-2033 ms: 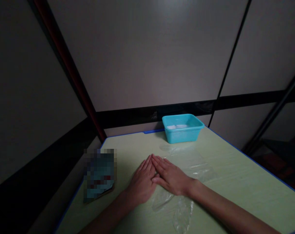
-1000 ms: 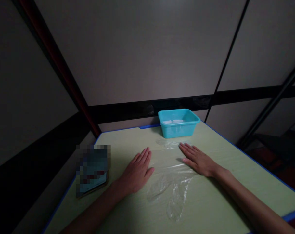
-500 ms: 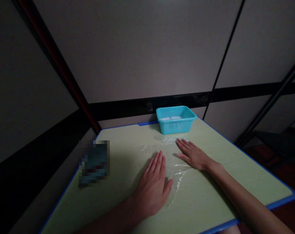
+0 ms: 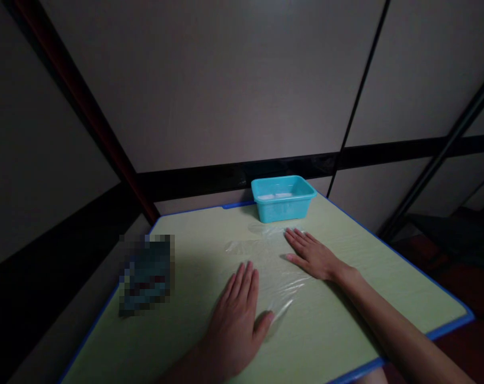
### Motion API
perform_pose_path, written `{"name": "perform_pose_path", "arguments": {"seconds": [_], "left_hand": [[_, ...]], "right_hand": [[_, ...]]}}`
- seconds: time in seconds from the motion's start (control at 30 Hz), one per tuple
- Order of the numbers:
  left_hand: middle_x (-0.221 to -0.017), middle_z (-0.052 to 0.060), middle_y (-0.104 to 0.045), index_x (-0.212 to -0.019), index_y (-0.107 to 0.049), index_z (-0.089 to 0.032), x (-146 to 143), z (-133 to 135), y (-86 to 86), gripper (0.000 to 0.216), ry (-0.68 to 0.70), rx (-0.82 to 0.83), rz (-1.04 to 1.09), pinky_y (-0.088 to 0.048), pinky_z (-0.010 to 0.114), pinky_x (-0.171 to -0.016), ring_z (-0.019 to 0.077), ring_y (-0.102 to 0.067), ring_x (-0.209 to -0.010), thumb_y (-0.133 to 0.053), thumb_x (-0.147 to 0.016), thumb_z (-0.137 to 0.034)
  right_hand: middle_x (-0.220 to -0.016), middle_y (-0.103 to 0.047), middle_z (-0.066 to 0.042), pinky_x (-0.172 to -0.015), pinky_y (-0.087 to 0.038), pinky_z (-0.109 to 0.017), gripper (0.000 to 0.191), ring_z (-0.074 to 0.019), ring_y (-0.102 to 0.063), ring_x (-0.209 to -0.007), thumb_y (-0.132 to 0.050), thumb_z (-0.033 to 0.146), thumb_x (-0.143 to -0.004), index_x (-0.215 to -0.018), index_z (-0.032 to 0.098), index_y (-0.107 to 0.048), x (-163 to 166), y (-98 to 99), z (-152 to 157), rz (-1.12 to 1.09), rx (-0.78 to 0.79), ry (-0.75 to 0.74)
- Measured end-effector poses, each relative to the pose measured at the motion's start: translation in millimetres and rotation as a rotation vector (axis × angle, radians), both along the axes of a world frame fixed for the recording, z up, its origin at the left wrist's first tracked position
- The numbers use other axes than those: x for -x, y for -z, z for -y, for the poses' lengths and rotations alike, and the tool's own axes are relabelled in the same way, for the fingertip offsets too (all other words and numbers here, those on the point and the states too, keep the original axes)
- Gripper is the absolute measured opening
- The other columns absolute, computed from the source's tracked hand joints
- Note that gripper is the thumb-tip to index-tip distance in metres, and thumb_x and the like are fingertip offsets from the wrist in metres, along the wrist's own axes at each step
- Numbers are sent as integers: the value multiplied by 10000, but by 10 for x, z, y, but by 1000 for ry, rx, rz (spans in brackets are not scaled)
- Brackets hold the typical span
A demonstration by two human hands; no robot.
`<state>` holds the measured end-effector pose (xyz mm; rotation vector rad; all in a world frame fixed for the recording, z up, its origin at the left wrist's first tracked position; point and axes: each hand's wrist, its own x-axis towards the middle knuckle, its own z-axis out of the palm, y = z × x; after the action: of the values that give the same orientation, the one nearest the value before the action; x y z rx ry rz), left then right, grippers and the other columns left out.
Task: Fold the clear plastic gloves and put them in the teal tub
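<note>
Clear plastic sheet (image 4: 273,272), centre of frame: lying flat between left hand (image 4: 234,325) and right hand (image 4: 314,256); left fingers nearly together, right slightly spread, thumbs apart.

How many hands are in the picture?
2. The left hand is at the near left of the clear plastic; the right hand is at its right side, nearer the blue tub.

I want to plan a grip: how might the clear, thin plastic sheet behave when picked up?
The clear, thin plastic sheet is probably floppy, since wrinkles cross it. It is likely light, because the pale green tabletop shows through it.
</note>
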<state>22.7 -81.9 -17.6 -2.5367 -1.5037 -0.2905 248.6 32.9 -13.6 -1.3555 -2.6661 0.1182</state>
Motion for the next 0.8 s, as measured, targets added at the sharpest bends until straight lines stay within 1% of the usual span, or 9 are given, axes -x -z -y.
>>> {"name": "perform_pose_path", "arguments": {"seconds": [0.27,0.43,0.5,0.6,0.7,0.8], "left_hand": [[-1369,157,-213,-1308,-238,-65,116,97,59,706,12,-36,15,-302,373,-975,265,-182,-1256,-374,-791,-526],[-1377,163,-179,-1319,-202,-58,122,92,64,790,5,-4,29,-286,384,-983,277,-163,-1260,-428,-746,-552],[-1384,159,-153,-1326,-175,-57,102,99,18,780,0,22,45,-264,401,-993,276,-143,-1264,-424,-758,-529],[-1398,136,-101,-1336,-127,-71,48,139,-120,757,36,57,85,-228,417,-1009,265,-104,-1273,-438,-769,-465],[-1407,90,-72,-1345,-104,-125,-11,198,-287,754,152,144,92,-201,400,-1024,243,-76,-1278,-488,-752,-388],[-1408,59,-64,-1342,-126,-203,-36,241,-395,751,263,276,53,-186,399,-1025,235,-72,-1279,-531,-736,-382]], "right_hand": [[-1387,-155,-90,-1028,-153,-407,696,-225,-118,-1269,-154,586,-832,-1340,112,-183,-6,-1,4,22,14,15],[-1384,-169,-89,-1027,-164,-406,677,-214,-123,-1270,-174,570,-840,-1339,113,-181,-29,5,-2,4,6,-8],[-1382,-183,-94,-1026,-170,-404,672,-214,-130,-1269,-180,562,-844,-1337,106,-191,-35,0,1,-7,5,-12],[-1379,-191,-104,-1022,-182,-410,665,-221,-142,-1267,-191,555,-846,-1332,100,-213,-42,-8,9,-25,0,-4],[-1376,-205,-101,-1019,-188,-414,654,-221,-152,-1266,-207,552,-846,-1329,110,-228,-49,-6,10,-36,-17,-15],[-1375,-211,-104,-1017,-191,-416,652,-226,-159,-1264,-211,552,-845,-1327,114,-237,-53,4,3,-31,-29,-16]]}}
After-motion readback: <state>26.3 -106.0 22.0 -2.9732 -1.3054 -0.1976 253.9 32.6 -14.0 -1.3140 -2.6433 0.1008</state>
